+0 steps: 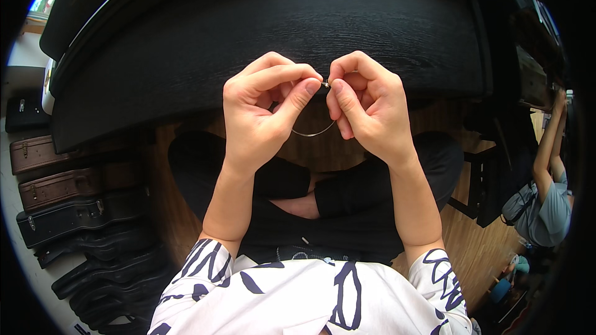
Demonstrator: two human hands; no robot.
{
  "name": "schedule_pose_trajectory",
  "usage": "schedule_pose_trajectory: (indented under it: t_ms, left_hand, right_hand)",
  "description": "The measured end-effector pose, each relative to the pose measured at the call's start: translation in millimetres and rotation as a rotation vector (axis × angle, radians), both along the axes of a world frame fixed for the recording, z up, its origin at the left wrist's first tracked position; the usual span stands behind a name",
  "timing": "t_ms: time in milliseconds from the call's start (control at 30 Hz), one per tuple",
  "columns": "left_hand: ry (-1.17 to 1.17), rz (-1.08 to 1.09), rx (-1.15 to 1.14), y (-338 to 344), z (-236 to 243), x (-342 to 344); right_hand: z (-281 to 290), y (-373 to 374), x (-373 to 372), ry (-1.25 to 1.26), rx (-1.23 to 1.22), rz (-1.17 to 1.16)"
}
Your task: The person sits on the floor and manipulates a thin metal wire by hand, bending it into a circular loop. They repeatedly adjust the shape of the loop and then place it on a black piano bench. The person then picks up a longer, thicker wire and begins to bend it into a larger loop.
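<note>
Both my hands are raised close together over the near edge of a black wood-grained tabletop [261, 22]. Between them hangs a thin silvery bracelet [313, 135], its lower curve sagging below my fingers. My left hand [261, 115] pinches one end between thumb and index finger. The other end is in the pinch of my right hand [372, 105], whose remaining fingers are curled. A small shiny metal piece, perhaps a clasp, shows between the two pairs of fingertips. Its details are too small to make out.
Several instrument cases [62, 186], brown and black, are lined up at the left. My crossed legs [211, 161] are under my arms on a wooden floor [462, 245]. Another person in a grey-blue top [546, 214] is at the far right, arms raised.
</note>
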State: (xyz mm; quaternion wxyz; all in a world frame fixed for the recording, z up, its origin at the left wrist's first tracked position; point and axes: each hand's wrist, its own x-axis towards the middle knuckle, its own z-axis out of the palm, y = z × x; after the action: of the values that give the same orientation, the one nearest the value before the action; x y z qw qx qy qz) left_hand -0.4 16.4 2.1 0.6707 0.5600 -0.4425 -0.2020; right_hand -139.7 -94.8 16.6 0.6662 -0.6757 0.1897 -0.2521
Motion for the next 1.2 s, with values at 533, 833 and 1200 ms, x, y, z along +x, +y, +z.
schedule_pose_trajectory:
  t_ms: [533, 833, 1200]
  left_hand:
    - [0.005, 0.031, 0.027, -0.1, 1.8, -2.2]
    - [-0.016, -0.003, 0.085, 1.9, 5.3, -3.0]
    - [0.015, 0.024, 0.092, 0.8, 9.0, -3.3]
  right_hand:
    - [-1.7, 0.8, 0.1, 0.007, -0.032, -0.004]
    - [-7.2, -4.7, 0.1, -0.025, -0.250, -0.064]
    - [-9.2, -6.7, 1.2, -0.111, -0.163, -0.081]
